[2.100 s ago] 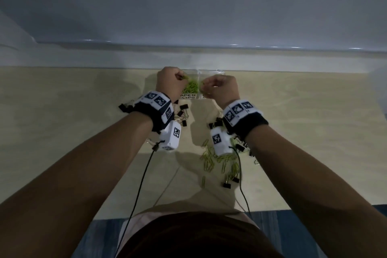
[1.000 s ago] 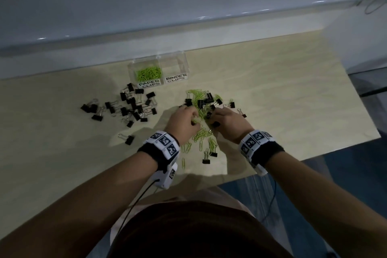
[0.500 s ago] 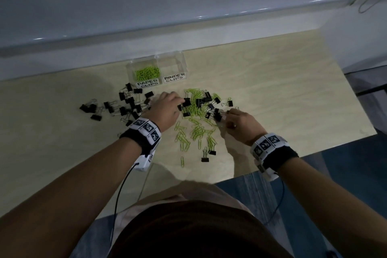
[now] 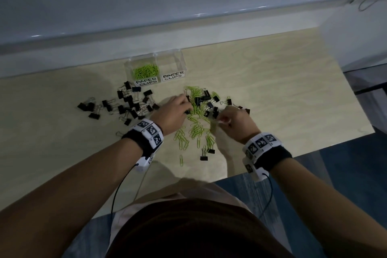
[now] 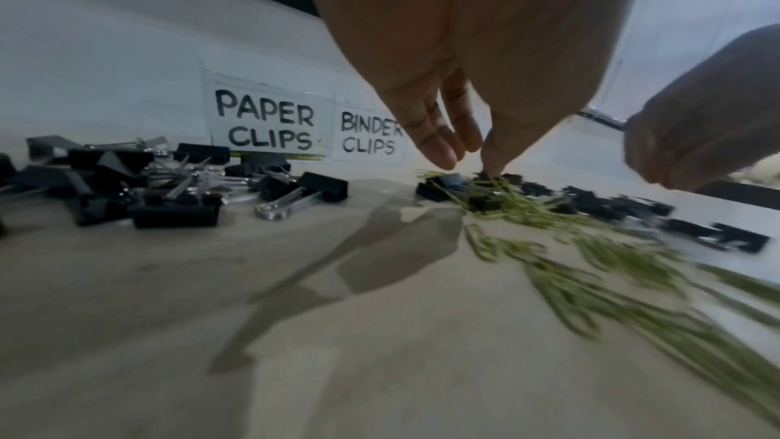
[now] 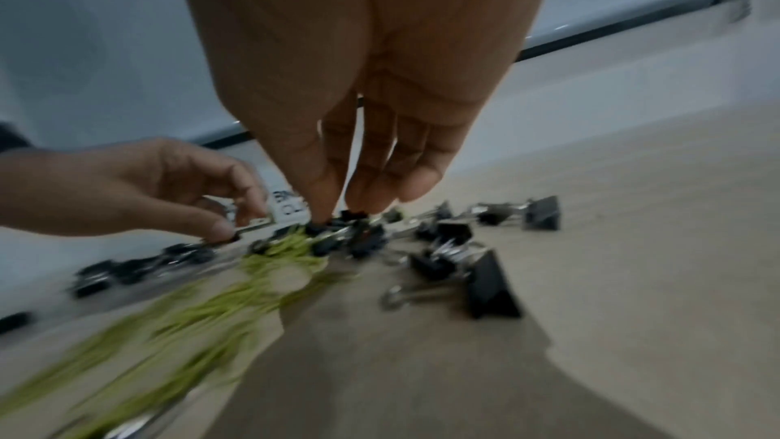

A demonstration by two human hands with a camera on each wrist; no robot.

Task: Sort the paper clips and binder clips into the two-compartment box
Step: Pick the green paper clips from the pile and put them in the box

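Note:
The clear two-compartment box (image 4: 181, 61) stands at the back of the table. Its PAPER CLIPS side (image 4: 146, 71) holds green paper clips; the BINDER CLIPS side (image 4: 170, 65) looks empty. In front of it lies a mixed pile (image 4: 202, 101) of green paper clips and black binder clips. My left hand (image 4: 186, 108) reaches into the pile's left edge, thumb and forefinger pinching a black binder clip (image 6: 236, 236). At the pile's right edge my right hand (image 4: 222, 119) has thumb and fingertips (image 6: 321, 202) closed on another black binder clip (image 6: 349, 214).
A separate heap of black binder clips (image 4: 127, 103) lies left of the pile, in front of the box. Loose green paper clips (image 4: 195, 132) trail toward the table's near edge. The wall runs behind the box, and the table's right edge is close.
Both hands came back from the box to the mixed pile. In the last half second my left hand slid right into the pile and my right hand closed on a clip.

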